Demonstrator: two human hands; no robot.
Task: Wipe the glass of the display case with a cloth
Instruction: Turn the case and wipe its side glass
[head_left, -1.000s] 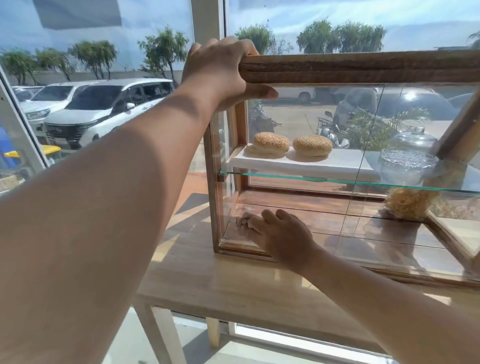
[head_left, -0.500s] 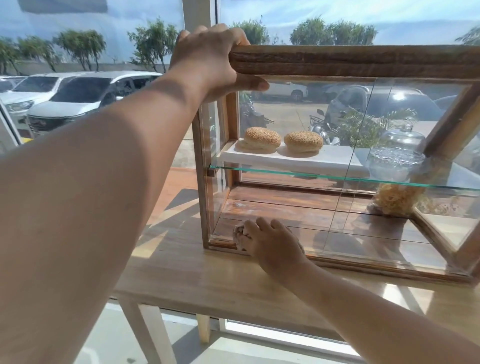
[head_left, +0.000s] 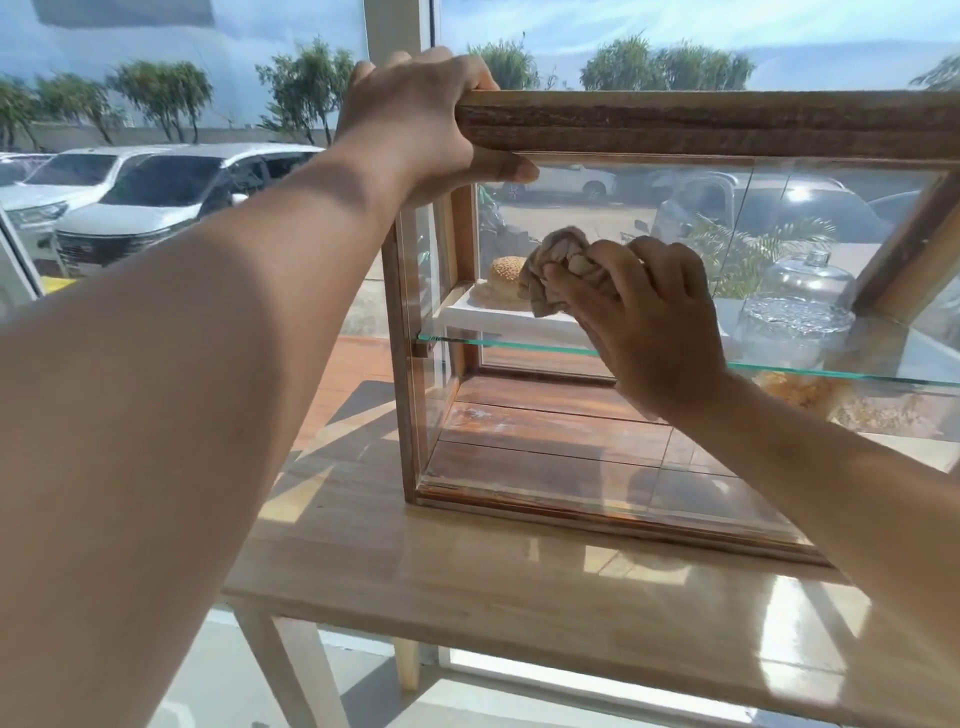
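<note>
A wood-framed glass display case stands on a light wooden table. My left hand grips the case's top left corner, fingers over the wooden top rail and thumb under it. My right hand holds a bunched beige cloth against the front glass, about halfway up, near the level of the inner glass shelf. The cloth sticks out to the left of my fingers.
Inside the case, a sesame bun lies on a white tray and a glass dome jar stands to the right. Behind is a big window with parked cars outside. The table's front edge runs below the case.
My right hand with the cloth has risen from the bottom left corner of the front glass to mid height. My left hand stays on the top corner.
</note>
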